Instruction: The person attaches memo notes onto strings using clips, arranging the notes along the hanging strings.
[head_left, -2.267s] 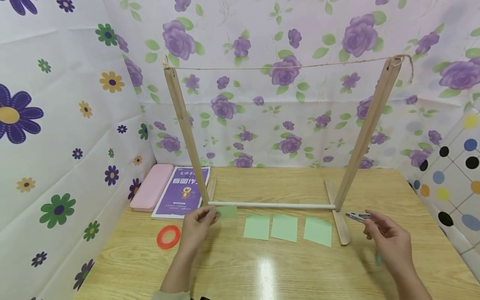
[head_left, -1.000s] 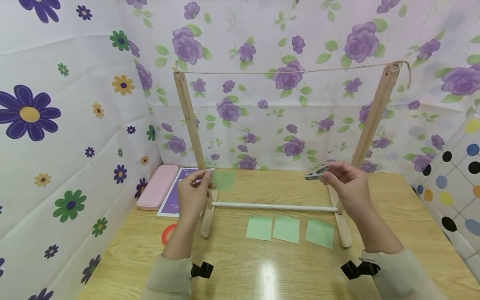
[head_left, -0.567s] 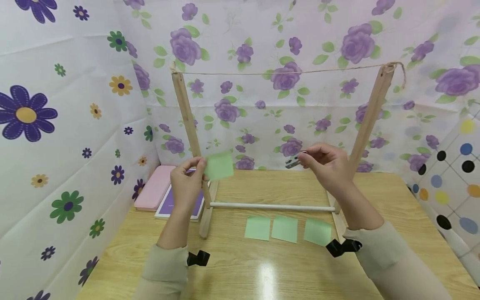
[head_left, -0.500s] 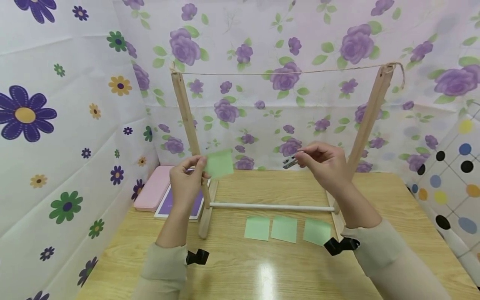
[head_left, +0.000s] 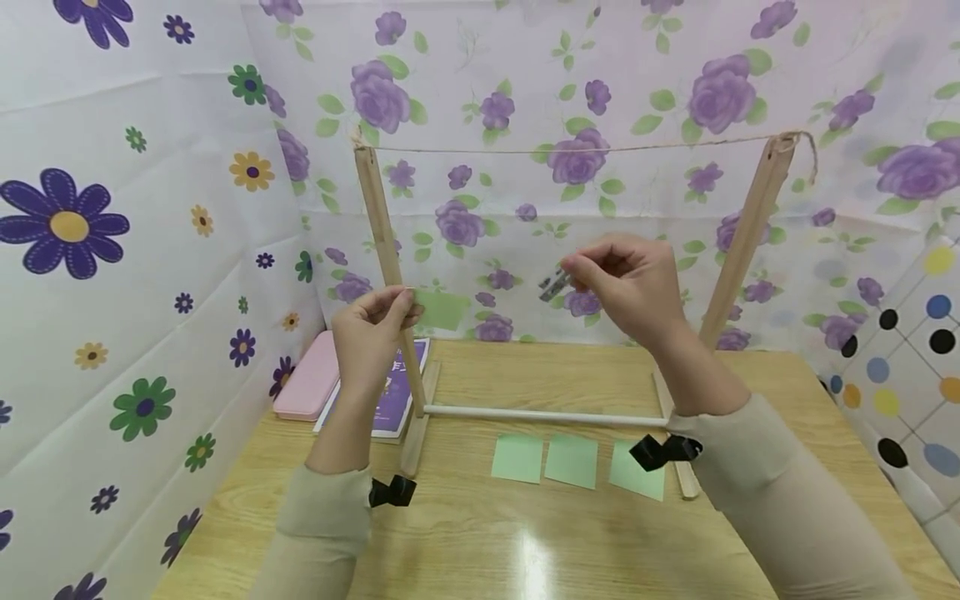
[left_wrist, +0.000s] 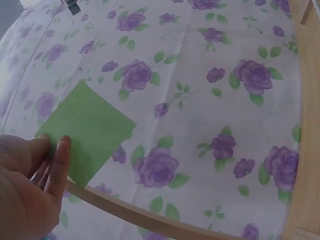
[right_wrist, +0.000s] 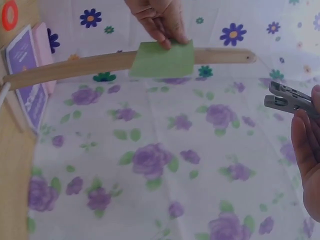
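Observation:
My left hand pinches a green paper square by one edge, beside the left wooden post. In the left wrist view the same paper square spreads flat beyond thumb and fingers. To the right, my right hand pinches a grey clothespin, its nose pointing left. The right wrist view shows the clothespin between thumb and fingertips. Both hands are raised above the table, below a twine line tied between two post tops. Three more green paper squares lie in a row on the table.
The right wooden post leans outward, and a white rod joins the posts near their feet. A purple booklet and a pink case lie at the back left. Flowered cloth hangs behind and at left.
Both hands have risen from near the table toward the twine. The right hand has carried the clothespin up and left; the left hand has lifted the paper square.

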